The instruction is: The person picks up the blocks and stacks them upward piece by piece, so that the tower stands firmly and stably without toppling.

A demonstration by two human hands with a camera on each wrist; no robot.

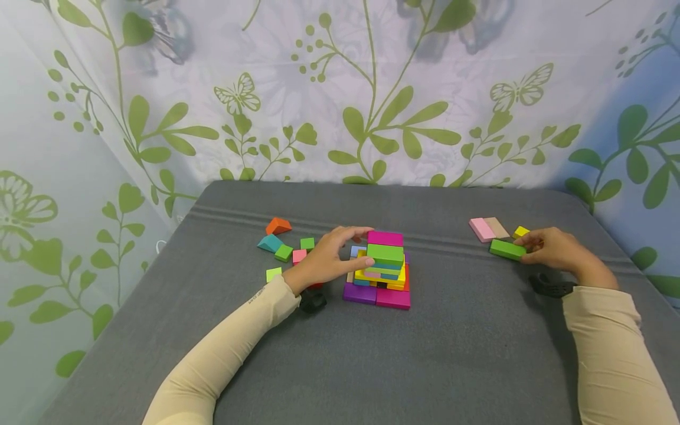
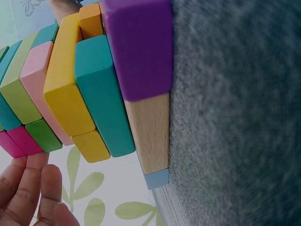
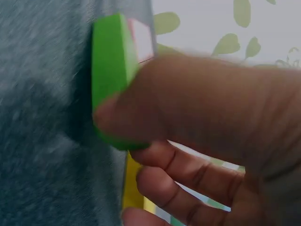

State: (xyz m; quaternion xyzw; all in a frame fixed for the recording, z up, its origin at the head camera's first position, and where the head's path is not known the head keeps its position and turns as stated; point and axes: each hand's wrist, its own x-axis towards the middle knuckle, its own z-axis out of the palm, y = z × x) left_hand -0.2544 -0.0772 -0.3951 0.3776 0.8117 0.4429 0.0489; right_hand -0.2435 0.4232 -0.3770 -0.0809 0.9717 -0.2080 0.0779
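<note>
A layered stack of coloured wooden blocks stands mid-table, with a magenta block [image 1: 385, 238] and a green block [image 1: 385, 255] at its top. Beside its upper left side is my left hand [image 1: 328, 255], fingers extended toward the magenta block. In the left wrist view, the fingertips [image 2: 35, 162] meet the ends of the upper blocks, below a purple block [image 2: 143, 52] and a teal block [image 2: 101, 94] of the lower layers. Far to the right, my right hand [image 1: 552, 252] pinches a long green block [image 1: 504, 249] by its near end, between thumb and fingers.
Next to the right hand lie a yellow block [image 1: 520, 232], a pink block [image 1: 481, 229] and a plain wood block [image 1: 496, 227]. Left of the stack are scattered an orange triangular block [image 1: 278, 225], a teal triangular block [image 1: 270, 242] and several small cubes. A patterned curtain [image 1: 340, 88] hangs behind the table.
</note>
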